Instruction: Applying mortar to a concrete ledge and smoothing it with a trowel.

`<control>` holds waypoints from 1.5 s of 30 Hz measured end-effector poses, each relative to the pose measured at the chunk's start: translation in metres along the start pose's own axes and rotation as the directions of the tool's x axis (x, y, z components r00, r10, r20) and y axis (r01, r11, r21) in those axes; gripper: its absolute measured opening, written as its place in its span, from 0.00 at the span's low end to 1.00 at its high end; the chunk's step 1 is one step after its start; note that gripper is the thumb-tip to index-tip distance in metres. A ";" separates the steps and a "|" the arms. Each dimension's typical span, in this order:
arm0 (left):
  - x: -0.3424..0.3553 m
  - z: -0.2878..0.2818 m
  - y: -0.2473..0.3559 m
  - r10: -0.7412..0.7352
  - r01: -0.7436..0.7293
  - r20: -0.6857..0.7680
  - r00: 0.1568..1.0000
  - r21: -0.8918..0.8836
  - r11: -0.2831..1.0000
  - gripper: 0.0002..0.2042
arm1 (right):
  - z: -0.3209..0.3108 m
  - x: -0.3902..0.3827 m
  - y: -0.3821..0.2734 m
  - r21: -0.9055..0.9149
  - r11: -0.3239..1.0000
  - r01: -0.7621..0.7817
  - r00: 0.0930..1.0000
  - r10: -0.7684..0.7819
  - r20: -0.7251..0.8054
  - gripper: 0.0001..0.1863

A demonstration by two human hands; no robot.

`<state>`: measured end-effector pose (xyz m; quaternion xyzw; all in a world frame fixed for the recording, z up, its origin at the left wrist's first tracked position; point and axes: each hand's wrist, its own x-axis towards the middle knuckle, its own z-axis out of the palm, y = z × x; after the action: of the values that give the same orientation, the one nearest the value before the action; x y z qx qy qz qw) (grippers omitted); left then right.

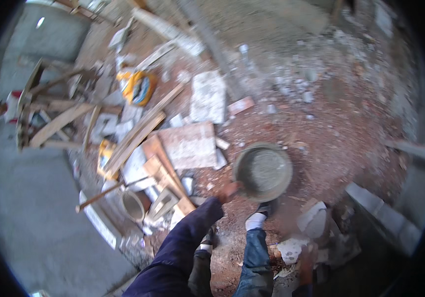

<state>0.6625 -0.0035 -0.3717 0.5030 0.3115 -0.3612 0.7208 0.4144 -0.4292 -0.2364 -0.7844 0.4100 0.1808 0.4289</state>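
- Basin (285,173), one, round and grey: it sits on reddish ground strewn with rubble, just beyond the feet and a little right of the middle. Inside is a pale grey layer across the bottom; whether it is wet mix or a dried coating, I cannot tell.
- Left hand (230,191), at the basin's near left side, its fingers closed on the rim.
- Right hand (307,263), near and to the right, blurred beside a pale chunk of rubble (291,250); I cannot tell whether it is wide, narrow or holding anything.
- Bucket (144,200), one, to the left of the left hand, tipped so that its mouth shows; its inside looks grey, its contents unclear.
- Yellow bags, two: one (137,89) on the far left with a blue patch, the other (105,154) nearer and partly behind timber; what either contains cannot be told.
- Flat slabs, two: a whitish one (207,96) farther off, and a pinkish one (187,145) nearer, left of the basin.
- Reddish brick (240,105), one, just right of the whitish slab.
- Wooden frame (59,123), one, on the far left, with a partly visible person (12,106) beyond it.
- Shoes, two, near the basin, one (260,210) close below its near side.
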 end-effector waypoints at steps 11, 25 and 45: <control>0.007 -0.006 0.033 0.028 0.172 -0.392 0.919 0.466 0.868 0.17 | 0.058 -0.041 -0.065 0.156 0.970 -0.188 0.969 0.157 0.189 0.09; 0.000 0.079 0.053 0.293 -0.114 -0.064 0.954 0.827 0.550 0.22 | 0.034 0.004 -0.140 -0.113 0.993 -0.044 0.852 0.097 0.515 0.18; -0.221 0.028 0.141 0.085 0.057 -0.344 0.935 0.380 0.923 0.32 | -0.035 -0.062 -0.261 -0.205 0.978 -0.042 0.868 0.137 0.477 0.11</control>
<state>0.6616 0.0484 -0.1132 0.6934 0.3557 -0.3133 0.5427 0.5834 -0.3503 -0.0402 -0.7303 0.3055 0.4304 0.4336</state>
